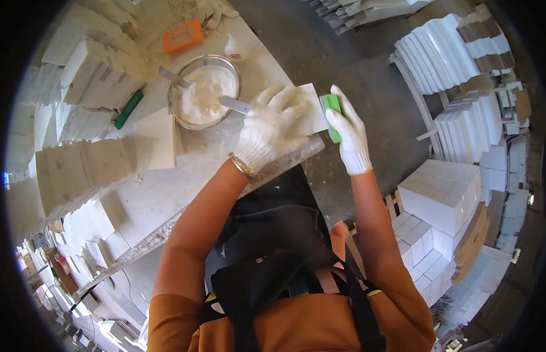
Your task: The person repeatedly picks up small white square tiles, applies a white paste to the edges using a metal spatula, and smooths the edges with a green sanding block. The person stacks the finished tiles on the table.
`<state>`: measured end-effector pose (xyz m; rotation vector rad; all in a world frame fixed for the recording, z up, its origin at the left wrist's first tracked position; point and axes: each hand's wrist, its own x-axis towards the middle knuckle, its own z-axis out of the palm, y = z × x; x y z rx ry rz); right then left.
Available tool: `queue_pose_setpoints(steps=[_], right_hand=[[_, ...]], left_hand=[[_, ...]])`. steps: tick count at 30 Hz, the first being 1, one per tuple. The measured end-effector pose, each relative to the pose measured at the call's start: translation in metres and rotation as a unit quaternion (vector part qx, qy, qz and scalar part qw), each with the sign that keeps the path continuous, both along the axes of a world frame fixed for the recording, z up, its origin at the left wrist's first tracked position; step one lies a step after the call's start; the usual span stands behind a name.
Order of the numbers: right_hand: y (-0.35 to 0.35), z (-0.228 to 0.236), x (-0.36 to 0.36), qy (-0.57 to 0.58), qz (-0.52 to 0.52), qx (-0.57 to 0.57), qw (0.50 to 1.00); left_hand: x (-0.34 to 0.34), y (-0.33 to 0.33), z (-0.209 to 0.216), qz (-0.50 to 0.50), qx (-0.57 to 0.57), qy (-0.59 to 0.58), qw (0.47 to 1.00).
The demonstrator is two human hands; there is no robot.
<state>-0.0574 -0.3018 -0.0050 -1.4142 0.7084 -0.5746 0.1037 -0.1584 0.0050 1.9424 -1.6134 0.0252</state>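
Note:
My left hand (272, 126), in a white knit glove, lies with fingers spread on a white tile (311, 111) at the table's corner. Past its knuckles a flat metal blade (235, 105) sticks out over the rim of a steel bowl (238, 82); where its other end goes is hidden. White paste (205, 91) fills the bowl, and a second metal blade (173, 77) leans on the far-left rim. Gloved alike, my right hand (352, 132) grips a green sanding block (330, 117) against the tile's right edge, thumb on the near face.
An orange box (182, 37), a small white bottle (235, 48) and a green-handled tool (130, 110) lie on the dusty table (161, 188). Stacked tiles (85, 176) line its left side. White slabs (440, 53) and boxes (440, 188) stand to the right.

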Motion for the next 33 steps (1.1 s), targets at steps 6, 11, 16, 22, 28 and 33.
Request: queue_pose_setpoints(steps=[6,11,16,22,28,33], right_hand=[[0.003,0.015,0.001,0.024,0.002,0.005,1.000],[0.009,0.009,0.006,0.024,-0.029,-0.035,0.999],[0.001,0.012,0.003,0.042,0.009,-0.041,0.998],[0.007,0.014,0.006,0.054,-0.008,-0.094,0.994],[0.003,0.023,0.001,0.043,0.021,-0.044,0.998],[0.009,0.015,0.004,0.034,0.003,-0.104,0.994]], left_hand=[[0.001,0.001,0.002,0.006,0.011,0.017,1.000],[0.001,0.000,0.002,0.003,0.018,0.021,1.000],[0.001,-0.001,0.002,-0.001,0.034,0.026,0.999],[0.000,0.001,0.003,0.006,0.045,0.014,0.999],[0.002,0.000,0.000,0.003,0.058,0.014,0.998],[0.001,0.000,0.004,-0.001,0.052,0.014,0.999]])
